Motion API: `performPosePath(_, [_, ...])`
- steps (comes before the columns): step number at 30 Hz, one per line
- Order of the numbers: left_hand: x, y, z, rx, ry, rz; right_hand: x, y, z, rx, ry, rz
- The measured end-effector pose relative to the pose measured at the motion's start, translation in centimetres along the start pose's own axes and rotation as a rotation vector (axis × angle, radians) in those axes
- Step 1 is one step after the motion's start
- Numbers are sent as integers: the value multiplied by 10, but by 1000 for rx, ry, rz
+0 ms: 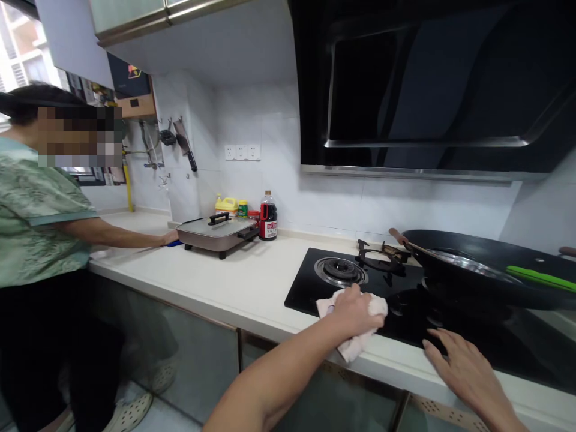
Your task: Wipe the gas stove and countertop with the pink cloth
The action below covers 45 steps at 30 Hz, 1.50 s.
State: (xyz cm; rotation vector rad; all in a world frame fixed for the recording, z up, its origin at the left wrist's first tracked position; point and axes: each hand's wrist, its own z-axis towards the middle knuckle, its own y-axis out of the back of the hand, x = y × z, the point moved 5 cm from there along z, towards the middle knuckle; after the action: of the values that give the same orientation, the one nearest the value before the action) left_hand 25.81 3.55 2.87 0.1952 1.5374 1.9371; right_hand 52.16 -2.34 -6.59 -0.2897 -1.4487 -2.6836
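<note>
Wiping: left hand [355,312] bunched on a pinkish cloth [360,342], soft, light, grab anywhere
Right hand [463,366]: flat, open, empty on the black hob [310,294]
Wok [477,270]: close by

Left hand [355,310] pressing cloth [360,342] on black hob [306,291], right hand [459,363] flat alongside.

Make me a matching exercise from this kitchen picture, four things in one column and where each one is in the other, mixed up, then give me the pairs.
Things:
1. pink cloth
2. wok
3. soy sauce bottle
4. cleaver

Places:
A. hanging on the wall
B. under the left hand
C. on the right side of the hob
D. by the wall, beside the lidded electric pan

Pairs: 1-B, 2-C, 3-D, 4-A
</note>
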Motion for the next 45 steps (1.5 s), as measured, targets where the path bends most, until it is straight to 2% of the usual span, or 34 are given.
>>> performPosePath(6, [86, 40, -25, -133, 256, 154, -3, -2, 1, 6, 9, 16])
performPosePath(11, [164, 86, -73, -174, 475, 236, -2, -5, 1, 20, -6, 25])
performPosePath(14, [200, 110, -101, -189, 572, 301, -2, -7, 1, 11, -5, 26])
performPosePath(18, [225, 129, -120, -198, 627, 339, 0, -7, 1, 7, -16, 28])
performPosePath(23, [233, 129, -127, -100, 651, 256, 7, -2, 1, 4, -12, 10])
performPosePath(27, [221, 121, -139, -140, 620, 306, 15, 5, 1, -4, -10, 6])
performPosePath(31, [184, 106, -153, -170, 552, 397, 23, 12, 0, 1, -43, 3])
performPosePath(36, [111, 73, -149, -188, 375, 369, 30, 19, -1, 26, -76, 7])
performPosePath(45, [-25, -12, -101, -69, -37, 73, 20, 10, -2, 8, -71, 6])
